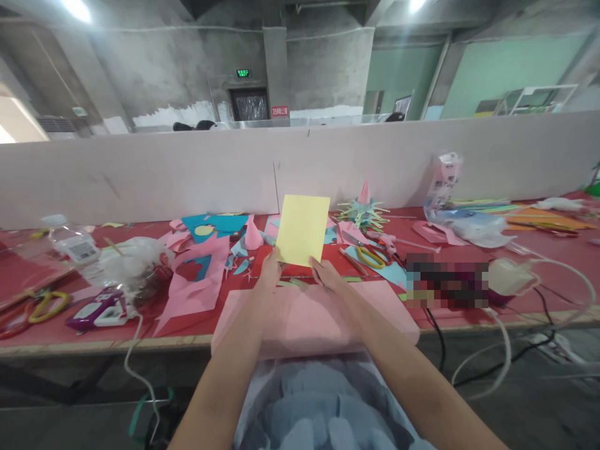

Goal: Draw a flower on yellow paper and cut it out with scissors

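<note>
Both my hands hold up a plain yellow sheet of paper (303, 230) above the table. My left hand (270, 269) pinches its lower left corner, and my right hand (327, 273) grips it near the lower right corner. Below my forearms a flat pink slab (309, 315) lies at the table's front edge. Behind the paper is a red sheet (344, 259) with small green strips beside it. A pink paper cone (254, 234) stands left of the yellow sheet. To the right sits a spiky green and blue paper piece (360, 212) topped with a pink cone.
Yellow-handled scissors (370, 257) lie right of my hands; another pair (49, 306) is at far left. Pink paper scraps (199, 281), a plastic bottle (70, 237), a purple and white device (100, 310) and a white cable (504, 356) occupy the sides. A pale partition (187, 172) runs behind.
</note>
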A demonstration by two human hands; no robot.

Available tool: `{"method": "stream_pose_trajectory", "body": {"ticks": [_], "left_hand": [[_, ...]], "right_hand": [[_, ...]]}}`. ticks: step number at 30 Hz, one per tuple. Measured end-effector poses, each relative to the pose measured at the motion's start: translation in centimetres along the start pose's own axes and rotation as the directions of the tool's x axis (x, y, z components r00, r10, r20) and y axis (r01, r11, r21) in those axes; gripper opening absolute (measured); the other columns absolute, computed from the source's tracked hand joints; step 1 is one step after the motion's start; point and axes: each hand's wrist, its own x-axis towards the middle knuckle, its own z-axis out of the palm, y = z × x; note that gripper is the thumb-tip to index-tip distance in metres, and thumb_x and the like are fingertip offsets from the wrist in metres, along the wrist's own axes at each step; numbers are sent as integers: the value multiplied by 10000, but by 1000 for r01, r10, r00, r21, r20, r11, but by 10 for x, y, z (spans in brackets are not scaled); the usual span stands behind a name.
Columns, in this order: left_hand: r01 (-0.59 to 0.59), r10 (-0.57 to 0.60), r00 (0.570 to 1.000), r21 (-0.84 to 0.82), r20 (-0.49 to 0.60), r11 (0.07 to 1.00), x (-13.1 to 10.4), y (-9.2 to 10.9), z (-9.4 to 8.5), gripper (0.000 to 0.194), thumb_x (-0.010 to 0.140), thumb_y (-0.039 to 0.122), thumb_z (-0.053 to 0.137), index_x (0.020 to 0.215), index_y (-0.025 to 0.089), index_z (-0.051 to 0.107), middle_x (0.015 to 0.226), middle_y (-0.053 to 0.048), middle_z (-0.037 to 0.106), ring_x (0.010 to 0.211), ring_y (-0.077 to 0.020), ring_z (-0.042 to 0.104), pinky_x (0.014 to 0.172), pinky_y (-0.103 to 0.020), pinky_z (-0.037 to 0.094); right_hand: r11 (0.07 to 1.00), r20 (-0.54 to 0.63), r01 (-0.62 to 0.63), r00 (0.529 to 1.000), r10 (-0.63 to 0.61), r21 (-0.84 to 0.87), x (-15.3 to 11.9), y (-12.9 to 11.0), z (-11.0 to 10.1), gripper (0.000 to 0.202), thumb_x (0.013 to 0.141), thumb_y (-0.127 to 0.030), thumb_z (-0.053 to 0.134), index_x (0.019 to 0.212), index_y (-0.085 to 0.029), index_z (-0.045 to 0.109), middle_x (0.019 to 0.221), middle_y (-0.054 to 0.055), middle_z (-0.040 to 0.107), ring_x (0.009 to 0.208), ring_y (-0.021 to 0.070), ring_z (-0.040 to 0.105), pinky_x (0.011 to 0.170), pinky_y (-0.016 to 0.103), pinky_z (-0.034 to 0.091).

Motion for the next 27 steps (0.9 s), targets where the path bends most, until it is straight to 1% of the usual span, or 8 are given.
{"method": "stream_pose_trajectory", "body": {"ticks": [5, 9, 11, 14, 16, 18, 21, 27], "left_hand": [[42, -39, 998, -64, 50, 997, 0, 4, -4, 274, 927, 327, 424, 982, 138, 615, 882, -68, 701, 831, -180, 669, 783, -323, 533], [76, -61, 976, -63, 211, 995, -8, 9, 1, 399, 932, 458, 356, 1053, 175, 610, 986, -76, 691, 932, -183, 650, 833, -320, 517], [83, -86, 949, 24, 303, 996, -17, 7, 8, 350, 900, 451, 447, 1082, 198, 605, 1043, -67, 678, 968, -192, 639, 861, -335, 506], [97, -179, 905, 223, 386, 970, -30, -3, 18, 301, 791, 375, 644, 959, 126, 652, 970, -97, 698, 937, -226, 650, 885, -344, 491], [93, -213, 869, 274, 447, 957, -35, -9, 22, 348, 750, 364, 690, 976, 102, 653, 976, -111, 699, 922, -241, 655, 899, -358, 480], [89, -200, 885, 267, 420, 959, -37, -12, 23, 417, 728, 365, 711, 1041, 100, 636, 1025, -119, 687, 887, -248, 667, 893, -375, 483], [85, -155, 945, 242, 287, 966, -35, -13, 22, 460, 703, 335, 738, 1087, 110, 624, 1090, -129, 663, 876, -256, 672, 872, -379, 503], [6, -34, 983, 154, 180, 988, -24, -8, 18, 426, 704, 242, 739, 1097, 124, 622, 1104, -114, 660, 954, -257, 650, 828, -365, 537]], "right_hand": [[1000, -12, 8, 1000, -8, -14, 0, 0, -1, 694, 864, -622, 275, 322, -204, 397, 275, -5, 355, 340, 89, 408, 508, 221, 388], [998, -78, 58, 995, -57, 7, 1, 1, -3, 698, 871, -607, 272, 308, -207, 368, 285, -10, 342, 351, 81, 399, 523, 219, 373], [997, -93, 59, 994, -56, 38, 2, 2, -3, 681, 874, -601, 271, 322, -211, 357, 289, -16, 335, 343, 81, 382, 498, 227, 353], [997, -63, 52, 997, -49, 50, 2, 3, -1, 680, 880, -597, 259, 328, -211, 361, 277, -22, 309, 326, 80, 348, 470, 232, 331], [997, -19, 65, 998, -64, 34, 1, 1, 1, 702, 884, -597, 247, 311, -207, 365, 265, -21, 292, 320, 77, 341, 477, 230, 339], [997, 19, 75, 997, -76, 20, -1, -1, 3, 722, 886, -599, 236, 293, -206, 356, 257, -15, 286, 314, 76, 341, 478, 229, 346], [998, 39, 57, 998, -57, 2, -3, -4, 4, 735, 888, -602, 226, 283, -205, 354, 255, -9, 295, 308, 77, 346, 470, 233, 349], [1000, -19, 7, 1000, -6, 18, -6, -10, 6, 691, 877, -604, 269, 320, -204, 359, 263, -16, 296, 299, 75, 319, 415, 228, 314]]}}
